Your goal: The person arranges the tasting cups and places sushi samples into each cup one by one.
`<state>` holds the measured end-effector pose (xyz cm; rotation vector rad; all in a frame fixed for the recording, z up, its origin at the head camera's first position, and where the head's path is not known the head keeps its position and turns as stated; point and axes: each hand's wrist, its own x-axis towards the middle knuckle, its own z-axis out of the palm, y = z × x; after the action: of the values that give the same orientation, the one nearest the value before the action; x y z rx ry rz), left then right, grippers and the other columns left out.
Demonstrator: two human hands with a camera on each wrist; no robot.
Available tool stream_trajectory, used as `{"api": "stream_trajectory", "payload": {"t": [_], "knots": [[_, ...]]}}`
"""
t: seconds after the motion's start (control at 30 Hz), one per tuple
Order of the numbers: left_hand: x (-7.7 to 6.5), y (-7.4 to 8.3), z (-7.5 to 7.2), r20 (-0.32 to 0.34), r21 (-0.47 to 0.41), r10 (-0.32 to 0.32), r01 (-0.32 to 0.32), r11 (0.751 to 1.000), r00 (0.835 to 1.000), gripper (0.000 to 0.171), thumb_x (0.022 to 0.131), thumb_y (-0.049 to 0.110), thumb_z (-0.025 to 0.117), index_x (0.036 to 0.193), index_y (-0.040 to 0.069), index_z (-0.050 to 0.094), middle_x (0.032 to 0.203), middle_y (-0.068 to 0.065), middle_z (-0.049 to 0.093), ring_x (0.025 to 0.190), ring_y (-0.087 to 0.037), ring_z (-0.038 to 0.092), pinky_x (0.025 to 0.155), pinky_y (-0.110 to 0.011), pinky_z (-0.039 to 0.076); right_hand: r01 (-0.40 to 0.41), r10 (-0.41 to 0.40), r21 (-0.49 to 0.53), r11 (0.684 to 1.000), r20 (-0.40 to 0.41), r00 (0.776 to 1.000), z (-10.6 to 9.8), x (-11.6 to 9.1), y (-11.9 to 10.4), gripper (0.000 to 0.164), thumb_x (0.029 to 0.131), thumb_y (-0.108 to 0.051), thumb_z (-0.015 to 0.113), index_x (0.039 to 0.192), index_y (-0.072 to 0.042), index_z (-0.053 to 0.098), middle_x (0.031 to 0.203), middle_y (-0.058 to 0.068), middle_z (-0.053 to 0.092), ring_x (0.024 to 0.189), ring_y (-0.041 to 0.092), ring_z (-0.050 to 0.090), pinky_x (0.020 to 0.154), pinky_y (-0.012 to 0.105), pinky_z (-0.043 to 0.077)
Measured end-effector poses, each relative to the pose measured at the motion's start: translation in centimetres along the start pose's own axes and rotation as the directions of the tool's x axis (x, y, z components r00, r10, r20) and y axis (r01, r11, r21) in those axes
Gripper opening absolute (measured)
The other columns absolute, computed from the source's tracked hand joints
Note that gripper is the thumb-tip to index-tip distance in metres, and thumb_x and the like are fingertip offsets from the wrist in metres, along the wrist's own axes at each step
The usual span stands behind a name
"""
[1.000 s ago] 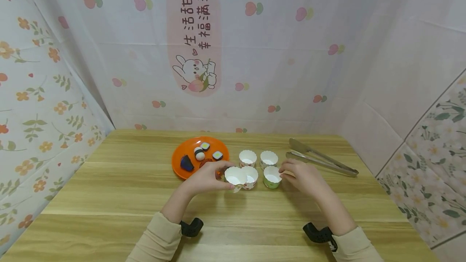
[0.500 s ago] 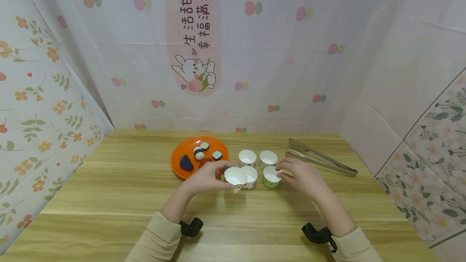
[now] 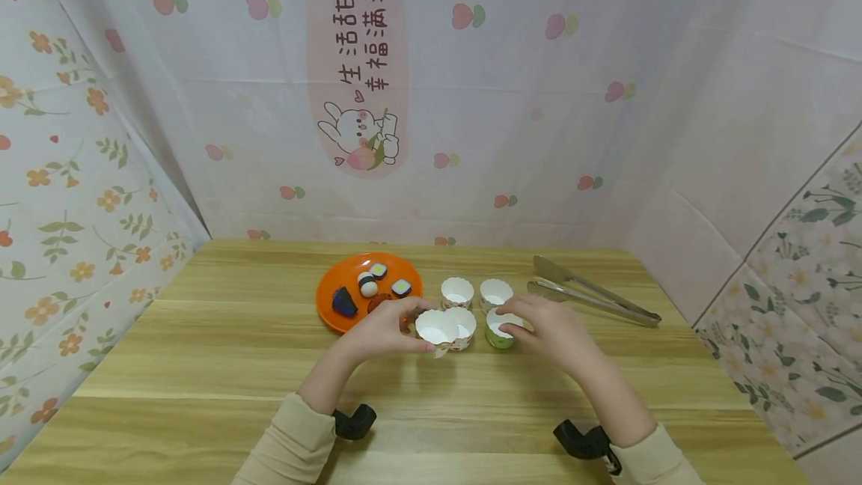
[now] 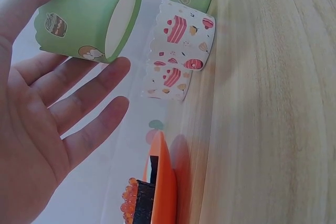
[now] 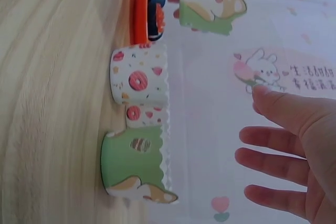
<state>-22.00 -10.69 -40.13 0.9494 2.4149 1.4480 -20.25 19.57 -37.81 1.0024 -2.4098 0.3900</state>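
Observation:
In the head view my left hand (image 3: pixel 384 334) pinches a green paper baking cup (image 3: pixel 436 328) between thumb and fingers, lifted off the table. Up close, the left wrist view shows this green cup (image 4: pixel 86 22) lying sideways to the camera, animal prints on its side. Behind it stands a white baking cup (image 3: pixel 466 328) with cake prints. My right hand (image 3: pixel 548 324) hovers over a second green cup (image 3: pixel 499 338); in the right wrist view its fingers (image 5: pixel 278 163) are spread and hold nothing, apart from that cup. Two more cups, back-left (image 3: pixel 458 292) and back-right (image 3: pixel 496 293), stand upright behind.
An orange plate (image 3: pixel 327 304) left of the cups bears toy sushi (image 3: pixel 368 285) pieces; my left hand partly covers its right edge. Metal tongs (image 3: pixel 599 301) lie spread at the back right. A printed curtain (image 3: pixel 539 133) hangs behind the wooden table (image 3: pixel 222 365).
My right hand has moved a little left, from the green cup's right side to over its rim. My left hand keeps its cup in about the same place.

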Motion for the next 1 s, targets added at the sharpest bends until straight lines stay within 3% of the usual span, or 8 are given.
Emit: {"api": "stream_trajectory", "payload": {"t": [0.2, 0.27, 0.33, 0.53, 0.67, 0.77, 0.9, 1.0], "knots": [[0.0, 0.0, 0.1, 0.0, 0.011, 0.002, -0.002, 1.0, 1.0, 0.052, 0.077, 0.028, 0.082, 0.121, 0.011, 0.059, 0.103, 0.006, 0.062, 0.098, -0.023, 0.057, 0.082, -0.043, 0.052, 0.044, -0.044, 0.021, 0.999, -0.002, 0.999, 0.3, 0.2, -0.8, 0.03, 0.075, -0.017, 0.082, 0.102, -0.014, 0.071, 0.098, 0.0, 0.069, 0.077, 0.015, 0.065, 0.056, 0.025, 0.051], [0.0, 0.0, 0.1, -0.001, 0.018, 0.002, -0.002, 1.0, 1.0, 0.052, 0.077, 0.029, 0.082, 0.121, 0.012, 0.059, 0.103, 0.007, 0.062, 0.098, -0.021, 0.057, 0.082, -0.04, 0.052, 0.07, -0.07, 0.023, 0.997, -0.005, 0.998, 0.4, 0.3, -0.9, 0.027, 0.084, -0.033, 0.073, 0.103, -0.013, 0.071, 0.098, 0.0, 0.069, 0.081, 0.015, 0.066, 0.058, 0.026, 0.053], [0.0, 0.0, 0.1, 0.0, 0.025, -0.001, 0.001, 1.0, 1.0, 0.052, 0.077, 0.03, 0.082, 0.121, 0.013, 0.059, 0.103, 0.007, 0.062, 0.098, -0.02, 0.057, 0.081, -0.038, 0.052, 0.1, -0.1, 0.027, 0.995, -0.016, 0.995, 0.5, 0.4, -1.1, 0.029, 0.085, -0.036, 0.071, 0.103, -0.013, 0.071, 0.097, -0.001, 0.07, 0.083, 0.015, 0.066, 0.061, 0.027, 0.054], [0.0, 0.0, 0.1, 0.001, 0.02, 0.005, -0.005, 1.0, 1.0, 0.052, 0.077, 0.029, 0.082, 0.12, 0.013, 0.059, 0.103, 0.007, 0.062, 0.098, -0.02, 0.057, 0.079, -0.035, 0.052, 0.147, -0.145, 0.055, 0.988, -0.04, 0.989, 0.9, 0.6, -1.7, 0.031, 0.077, -0.024, 0.08, 0.105, -0.013, 0.071, 0.099, -0.001, 0.07, 0.084, 0.014, 0.067, 0.062, 0.028, 0.054], [0.1, 0.1, 0.2, 0.009, 0.006, 0.008, -0.008, 1.0, 1.0, 0.051, 0.076, 0.029, 0.083, 0.119, 0.013, 0.059, 0.103, 0.007, 0.062, 0.098, -0.022, 0.057, 0.08, -0.039, 0.052, 0.156, -0.153, 0.083, 0.984, -0.04, 0.987, 1.2, 0.6, -2.0, 0.034, 0.091, -0.041, 0.062, 0.108, -0.013, 0.071, 0.103, 0.001, 0.07, 0.092, 0.018, 0.067, 0.07, 0.032, 0.056], [0.1, 0.1, 0.3, 0.013, -0.006, 0.01, -0.01, 1.0, 1.0, 0.051, 0.077, 0.029, 0.083, 0.119, 0.013, 0.059, 0.103, 0.007, 0.063, 0.099, -0.024, 0.058, 0.081, -0.042, 0.051, 0.166, -0.163, 0.098, 0.981, -0.044, 0.986, 1.3, 0.6, -2.2, 0.042, 0.094, -0.047, 0.051, 0.108, -0.012, 0.07, 0.105, 0.002, 0.07, 0.097, 0.022, 0.066, 0.078, 0.037, 0.056], [0.1, 0.1, 0.4, 0.015, -0.019, 0.017, -0.016, 1.0, 1.0, 0.051, 0.077, 0.027, 0.083, 0.119, 0.012, 0.059, 0.103, 0.007, 0.063, 0.1, -0.025, 0.058, 0.082, -0.046, 0.051, 0.182, -0.177, 0.113, 0.977, -0.051, 0.983, 1.6, 0.6, -2.4, 0.03, 0.088, -0.034, 0.068, 0.107, -0.012, 0.07, 0.104, 0.001, 0.069, 0.098, 0.022, 0.066, 0.08, 0.038, 0.055], [0.1, 0.1, 0.4, 0.018, -0.024, 0.022, -0.022, 0.999, 1.0, 0.05, 0.076, 0.027, 0.083, 0.119, 0.013, 0.059, 0.103, 0.007, 0.063, 0.1, -0.025, 0.058, 0.082, -0.048, 0.051, 0.188, -0.183, 0.125, 0.974, -0.052, 0.982, 1.8, 0.5, -2.6, 0.031, 0.079, -0.021, 0.079, 0.107, -0.013, 0.07, 0.104, 0.0, 0.069, 0.095, 0.02, 0.066, 0.077, 0.037, 0.056]]}}
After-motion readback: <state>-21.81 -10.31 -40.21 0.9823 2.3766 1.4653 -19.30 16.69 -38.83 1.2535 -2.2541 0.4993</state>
